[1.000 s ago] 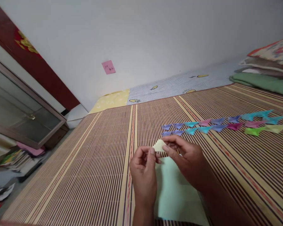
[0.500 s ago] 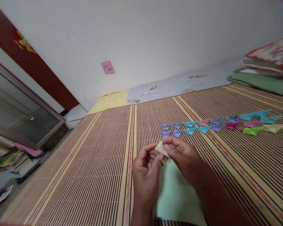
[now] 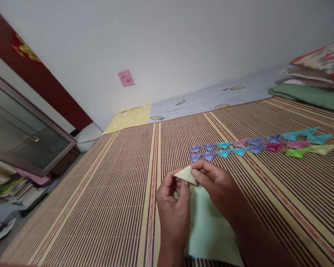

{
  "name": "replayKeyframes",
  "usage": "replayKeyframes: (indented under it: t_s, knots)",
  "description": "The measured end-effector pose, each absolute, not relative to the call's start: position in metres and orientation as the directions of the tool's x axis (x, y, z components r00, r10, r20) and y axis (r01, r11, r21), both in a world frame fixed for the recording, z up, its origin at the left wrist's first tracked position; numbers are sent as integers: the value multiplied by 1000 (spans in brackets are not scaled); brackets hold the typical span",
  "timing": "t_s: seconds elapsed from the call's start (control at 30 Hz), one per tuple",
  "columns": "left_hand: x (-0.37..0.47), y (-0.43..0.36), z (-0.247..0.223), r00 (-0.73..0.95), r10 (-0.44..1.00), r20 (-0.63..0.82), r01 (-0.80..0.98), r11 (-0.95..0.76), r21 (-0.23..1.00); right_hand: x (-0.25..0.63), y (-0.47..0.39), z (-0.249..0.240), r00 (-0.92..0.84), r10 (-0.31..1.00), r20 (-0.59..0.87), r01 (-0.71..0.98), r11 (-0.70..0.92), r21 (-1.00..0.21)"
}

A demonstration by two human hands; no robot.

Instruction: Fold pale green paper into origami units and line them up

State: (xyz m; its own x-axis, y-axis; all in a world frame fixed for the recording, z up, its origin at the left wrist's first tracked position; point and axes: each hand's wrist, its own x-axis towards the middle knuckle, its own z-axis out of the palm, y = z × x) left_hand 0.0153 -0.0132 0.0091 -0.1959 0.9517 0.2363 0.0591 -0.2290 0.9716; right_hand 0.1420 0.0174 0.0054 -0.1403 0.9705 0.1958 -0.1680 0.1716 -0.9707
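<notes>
A small pale yellow piece of folded paper point(image 3: 186, 174), triangular in outline, is pinched between both hands. My left hand point(image 3: 174, 198) grips its lower left side, with the thumb pressed on the front. On the right side, my right hand point(image 3: 213, 181) holds it between thumb and fingers. Beneath the hands lies a pale green sheet point(image 3: 208, 230), partly covered by the right forearm. Beyond the hands stand two rows of small folded paper pieces point(image 3: 240, 151) in blue, purple, pink, green and yellow.
A striped bamboo mat point(image 3: 114, 193) spreads under everything. At the far right are a green folded cloth point(image 3: 306, 97) and a floral cushion point(image 3: 325, 61). A pink note point(image 3: 126, 78) is on the wall. Books point(image 3: 13, 193) are stacked at the lower left, below a glass-panelled door point(image 3: 22, 122).
The folded yellow paper has turned, and more of its triangular face shows, with one point now toward the left. My left thumb has shifted slightly; both hands keep their hold.
</notes>
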Motion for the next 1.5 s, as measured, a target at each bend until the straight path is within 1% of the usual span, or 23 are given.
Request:
replayKeyframes:
  t_s: [0.13,0.27,0.33,0.4,0.47,0.57,0.63,0.7,0.8,0.87,0.93,1.0,1.1,1.27,1.4,1.47,1.5]
  knots:
    - [15,-14,7,-247,937,248,103,-229,968,141,15,9,-120,964,236,-77,228,-971]
    - [17,-14,7,-310,888,338,226,-276,934,139,13,8,-45,964,261,-42,260,-965]
    - [19,-13,7,-384,841,381,281,-287,916,138,11,9,-11,949,315,18,315,-949]
    - [21,-13,5,-461,784,416,305,-300,904,138,8,12,-16,917,400,96,399,-912]
    - [22,-13,3,-488,751,444,305,-330,893,139,5,15,-54,876,479,161,481,-862]
    - [22,-14,1,-464,748,475,322,-357,877,138,4,16,-68,825,560,244,558,-793]
    - [23,-15,2,-439,765,471,334,-348,876,138,5,15,-69,797,600,279,593,-755]
    - [23,-16,6,-410,815,410,264,-324,908,138,6,13,-78,762,642,311,631,-711]
    - [24,-16,14,-349,907,235,0,-251,968,139,8,11,-69,704,707,358,679,-641]
    - [24,-16,19,-303,940,156,-162,-212,964,139,8,10,-45,677,734,381,691,-614]
    - [25,-16,22,-298,945,134,-247,-212,946,139,8,10,-24,659,752,390,698,-600]
    - [26,-17,23,-338,932,132,-263,-229,937,138,8,9,-25,637,770,387,717,-580]
    - [26,-18,22,-384,913,139,-223,-238,945,138,8,9,-35,620,784,381,734,-563]
    - [21,-18,19,-306,939,159,-181,-222,958,139,9,8,10,627,779,381,718,-582]
    - [19,-16,17,-348,932,99,-249,-193,949,140,9,8,-67,635,770,356,736,-576]
    - [19,-15,16,-386,919,84,-253,-193,948,141,9,9,-99,670,736,319,722,-614]
    - [20,-15,15,-403,911,88,-232,-195,953,141,9,10,-97,703,704,295,696,-655]
